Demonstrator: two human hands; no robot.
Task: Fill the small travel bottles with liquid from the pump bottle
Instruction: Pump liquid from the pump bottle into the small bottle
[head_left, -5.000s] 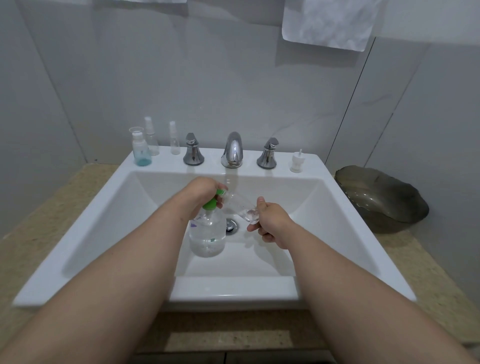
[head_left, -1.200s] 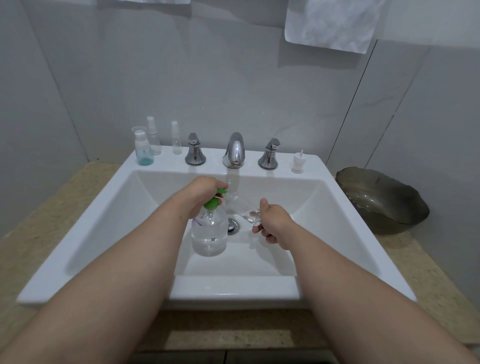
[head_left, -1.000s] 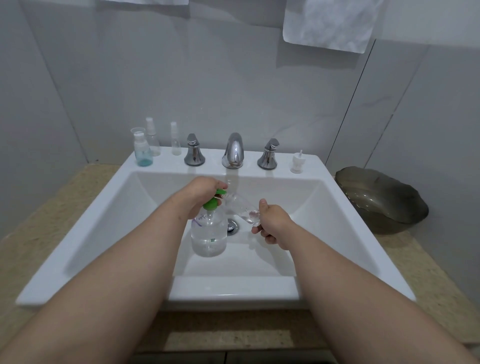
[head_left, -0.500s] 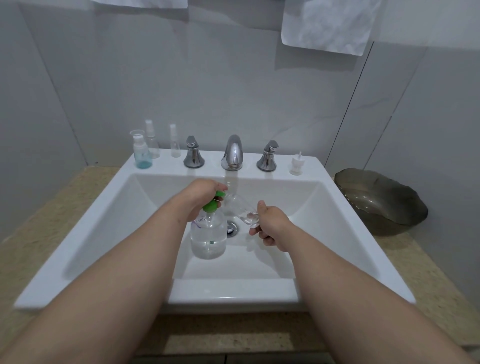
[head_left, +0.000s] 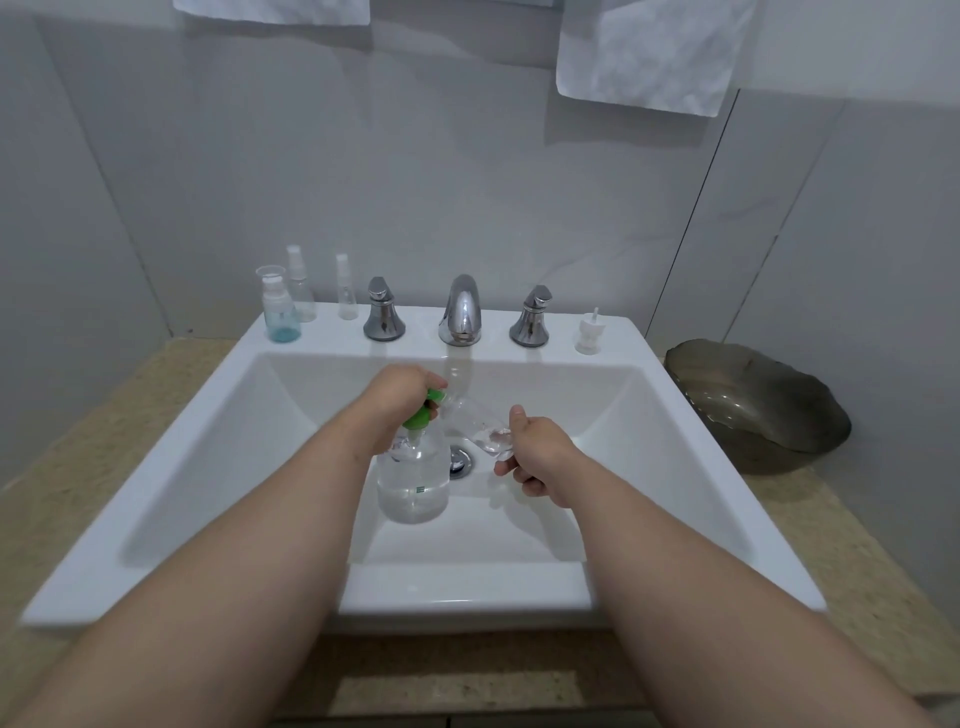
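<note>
Head view: the white sink (head_left: 467, 587) shows its front rim nearest. In the basin, the left hand (head_left: 397, 402) curls over the green pump head (head_left: 425, 411) of the upright clear pump bottle (head_left: 413, 480). The right hand (head_left: 540, 457) pinches the base of a tilted small travel bottle (head_left: 470, 423), whose mouth is at the nozzle. Three more small bottles (head_left: 280, 314) stand on the back ledge, left of the faucet (head_left: 461, 312).

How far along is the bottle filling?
Done: no bottle looks full. In hand: left hand grips the green head of the pump bottle; right hand holds a tilted travel bottle at its nozzle. Left: two clear spray bottles on the sink ledge look empty; a white cap stands loose.
</note>
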